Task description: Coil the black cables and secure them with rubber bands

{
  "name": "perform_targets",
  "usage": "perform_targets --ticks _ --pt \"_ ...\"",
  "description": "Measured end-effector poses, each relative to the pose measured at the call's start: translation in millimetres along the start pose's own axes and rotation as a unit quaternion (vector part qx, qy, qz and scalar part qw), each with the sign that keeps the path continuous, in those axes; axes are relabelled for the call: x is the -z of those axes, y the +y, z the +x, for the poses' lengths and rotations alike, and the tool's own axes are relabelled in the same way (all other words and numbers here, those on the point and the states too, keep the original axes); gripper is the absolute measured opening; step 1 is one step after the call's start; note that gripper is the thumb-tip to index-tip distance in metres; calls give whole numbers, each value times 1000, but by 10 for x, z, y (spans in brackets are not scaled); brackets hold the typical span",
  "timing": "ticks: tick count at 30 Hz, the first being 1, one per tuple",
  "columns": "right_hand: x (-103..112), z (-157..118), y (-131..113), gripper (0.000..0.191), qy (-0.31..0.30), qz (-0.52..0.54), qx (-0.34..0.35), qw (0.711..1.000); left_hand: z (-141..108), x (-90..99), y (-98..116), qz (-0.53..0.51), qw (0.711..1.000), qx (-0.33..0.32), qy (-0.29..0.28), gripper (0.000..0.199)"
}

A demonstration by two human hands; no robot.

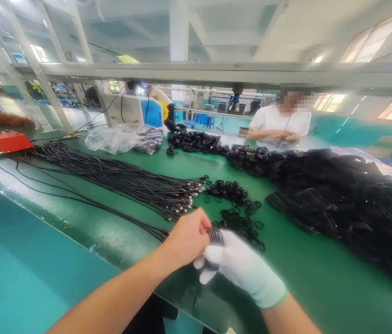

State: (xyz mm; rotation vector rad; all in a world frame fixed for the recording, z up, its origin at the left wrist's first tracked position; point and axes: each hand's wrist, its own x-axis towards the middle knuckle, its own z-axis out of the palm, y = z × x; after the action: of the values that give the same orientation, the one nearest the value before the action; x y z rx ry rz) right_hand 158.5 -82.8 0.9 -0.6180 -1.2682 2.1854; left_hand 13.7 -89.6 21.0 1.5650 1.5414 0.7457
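My gloved right hand (239,264) is wrapped round a coiled black cable (216,236) whose turns lie tightly side by side. My bare left hand (189,237) pinches at the near side of that coil; exactly what its fingertips grip is hidden. Left of my hands, a long bundle of straight black cables (123,178) stretches over the green table, its metal-tipped plugs pointing toward me. Just beyond my hands lie two small heaps of thin black rings (229,191), with a few rings loose around them.
A large pile of coiled black cables (321,199) covers the table's right side. At the far left sits a red control box (6,140). Clear plastic bags (112,138) lie behind the bundle. A co-worker in a white top (268,121) sits across the table, below a metal rail (196,72).
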Motion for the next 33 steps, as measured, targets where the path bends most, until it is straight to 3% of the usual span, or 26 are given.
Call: perform_targets --ticks 5,8,11,16,19,21,28,33 --pt "48 35 53 29 33 51 0 998 -167 65 19 81 993 -65 61 12" --pt "58 80 103 24 22 98 34 994 -332 -13 -47 127 980 -142 51 10" --pt "50 88 113 18 5 108 76 991 -408 -70 -102 163 969 -179 50 10" --pt "46 -45 -10 24 7 83 -33 996 -306 131 -40 51 992 -120 5 9" --pt "11 -92 -42 26 8 49 -53 997 -214 201 0 28 995 -93 4 14" --pt "-16 -78 -18 26 5 33 -55 998 -175 179 4 42 995 -95 -7 11" --pt "-19 2 86 24 -5 16 -63 998 -161 90 13 171 978 -111 45 13" --pt "5 5 130 21 11 25 -61 998 -123 12 -14 175 978 -109 41 16"
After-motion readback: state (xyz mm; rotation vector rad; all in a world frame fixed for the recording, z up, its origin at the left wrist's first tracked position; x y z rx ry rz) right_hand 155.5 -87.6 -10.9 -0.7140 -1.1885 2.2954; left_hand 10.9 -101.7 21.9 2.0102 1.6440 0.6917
